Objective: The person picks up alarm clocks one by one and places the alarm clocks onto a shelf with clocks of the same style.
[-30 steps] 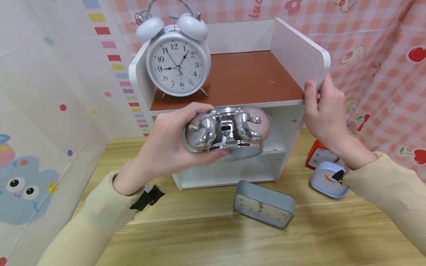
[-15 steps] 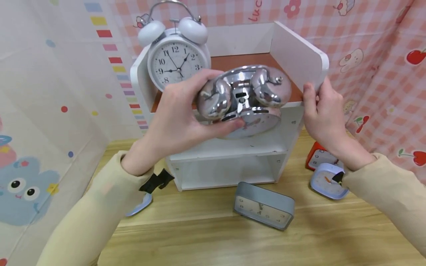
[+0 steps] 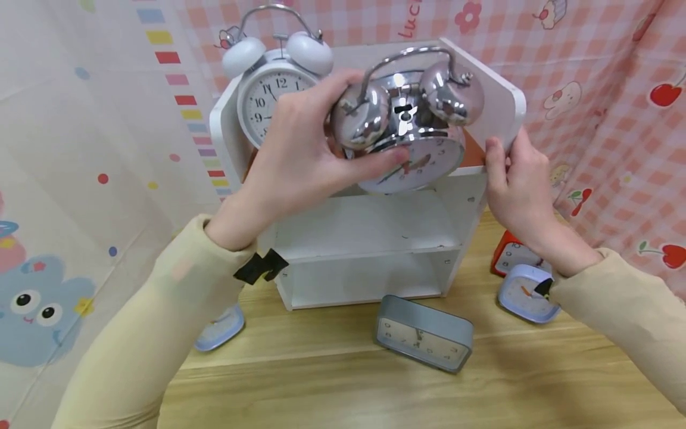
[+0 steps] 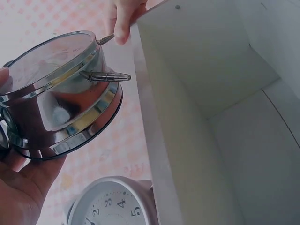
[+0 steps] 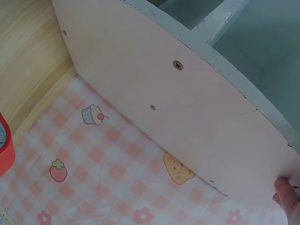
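Observation:
My left hand [image 3: 305,149] grips a silver twin-bell alarm clock [image 3: 404,128] by its side, thumb across the front rim. The clock is tilted, bells toward the head camera, held over the top of a white shelf unit [image 3: 370,226]. In the left wrist view, the clock's two metal feet [image 4: 110,76] point toward the shelf edge. A white twin-bell clock [image 3: 281,83] stands at the left of the brown top, partly hidden by my left hand. With thumb and fingers, my right hand [image 3: 520,185] holds the front edge of the shelf's right side panel [image 5: 154,89].
A grey-blue rectangular clock [image 3: 423,333] lies on the wooden table [image 3: 300,381] before the shelf. To the right are a red clock [image 3: 514,253] and a light-blue clock [image 3: 527,295]. Another blue clock [image 3: 222,328] is partly behind my left sleeve. Patterned cloth [image 3: 579,95] hangs behind.
My left hand has lifted the silver clock up and to the right, from in front of the shelf to above its top. My right hand stays on the side panel.

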The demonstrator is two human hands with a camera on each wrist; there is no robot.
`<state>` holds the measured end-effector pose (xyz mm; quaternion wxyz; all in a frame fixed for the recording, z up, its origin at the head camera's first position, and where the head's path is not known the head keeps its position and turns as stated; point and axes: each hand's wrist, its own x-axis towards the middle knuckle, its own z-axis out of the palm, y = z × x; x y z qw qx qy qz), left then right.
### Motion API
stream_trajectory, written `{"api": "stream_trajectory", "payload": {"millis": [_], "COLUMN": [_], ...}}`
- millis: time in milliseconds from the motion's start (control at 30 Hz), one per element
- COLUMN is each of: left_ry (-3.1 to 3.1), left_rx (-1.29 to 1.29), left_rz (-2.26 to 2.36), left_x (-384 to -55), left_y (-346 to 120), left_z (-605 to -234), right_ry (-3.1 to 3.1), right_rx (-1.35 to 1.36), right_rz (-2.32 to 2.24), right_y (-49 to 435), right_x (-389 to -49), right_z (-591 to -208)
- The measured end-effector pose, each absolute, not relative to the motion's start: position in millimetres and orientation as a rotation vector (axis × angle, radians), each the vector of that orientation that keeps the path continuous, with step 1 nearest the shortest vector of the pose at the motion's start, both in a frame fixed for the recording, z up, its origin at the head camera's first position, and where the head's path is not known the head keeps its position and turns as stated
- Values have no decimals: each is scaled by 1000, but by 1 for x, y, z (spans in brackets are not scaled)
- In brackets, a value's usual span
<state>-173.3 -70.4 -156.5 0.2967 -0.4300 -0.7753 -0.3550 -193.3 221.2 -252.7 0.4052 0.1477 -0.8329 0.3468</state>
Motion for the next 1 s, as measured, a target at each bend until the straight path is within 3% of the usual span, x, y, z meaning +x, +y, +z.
{"api": "stream_trajectory", "payload": {"millis": [1000], "left_ry": [-2238], "left_rx": [-1150], "left_rz": [-959], "left_x": [-200], "left_y": [-40], "left_z": [-127], "right_ry": [-2098], "right_rx": [414], "right_rz": [960], "right_y": [224], "right_x": [-188], "right_z": [-249]}}
